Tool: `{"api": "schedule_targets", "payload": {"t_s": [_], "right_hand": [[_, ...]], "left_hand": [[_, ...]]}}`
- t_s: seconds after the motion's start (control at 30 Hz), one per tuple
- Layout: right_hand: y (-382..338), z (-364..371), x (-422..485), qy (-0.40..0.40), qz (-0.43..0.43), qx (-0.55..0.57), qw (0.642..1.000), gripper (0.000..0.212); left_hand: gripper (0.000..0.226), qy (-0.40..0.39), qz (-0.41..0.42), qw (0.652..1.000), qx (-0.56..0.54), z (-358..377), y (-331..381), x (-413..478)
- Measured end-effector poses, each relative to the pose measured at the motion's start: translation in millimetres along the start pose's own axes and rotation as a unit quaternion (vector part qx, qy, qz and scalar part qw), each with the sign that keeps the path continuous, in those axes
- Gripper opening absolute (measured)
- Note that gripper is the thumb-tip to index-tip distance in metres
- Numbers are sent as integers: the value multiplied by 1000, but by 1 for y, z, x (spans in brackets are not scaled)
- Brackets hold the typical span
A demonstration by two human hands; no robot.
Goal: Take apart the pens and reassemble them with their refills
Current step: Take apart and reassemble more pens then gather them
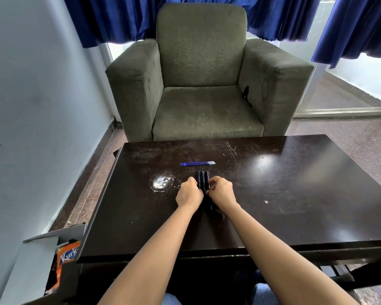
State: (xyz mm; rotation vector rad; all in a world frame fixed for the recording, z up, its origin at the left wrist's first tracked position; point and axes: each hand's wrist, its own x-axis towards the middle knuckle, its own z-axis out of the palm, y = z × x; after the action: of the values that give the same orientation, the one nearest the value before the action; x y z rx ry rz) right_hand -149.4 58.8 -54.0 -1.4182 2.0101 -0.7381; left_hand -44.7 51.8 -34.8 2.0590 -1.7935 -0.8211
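Three black pens [203, 178] lie side by side on the dark table [284, 194], pointing away from me. My left hand [189, 192] sits against their left side with curled fingers touching the outer pen. My right hand [220, 190] is against their right side, its curled fingertips pinching the right pen. The pens' near ends are hidden between my hands. A small bundle of blue refills [197, 164] lies crosswise just beyond the pens, apart from both hands.
A white smudge [161, 183] marks the table left of my left hand. A grey-green armchair [204, 84] stands beyond the table's far edge. On the floor at the left is an open cardboard box [42, 260] with an orange snack packet [66, 260].
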Motion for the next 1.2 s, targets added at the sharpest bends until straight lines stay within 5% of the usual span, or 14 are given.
{"api": "schedule_targets", "payload": {"t_s": [1.2], "right_hand": [[-23,22,-4,-23,-25,33,999,28]], "left_hand": [[23,20,-32,999,-6,-29,-31,6]]}}
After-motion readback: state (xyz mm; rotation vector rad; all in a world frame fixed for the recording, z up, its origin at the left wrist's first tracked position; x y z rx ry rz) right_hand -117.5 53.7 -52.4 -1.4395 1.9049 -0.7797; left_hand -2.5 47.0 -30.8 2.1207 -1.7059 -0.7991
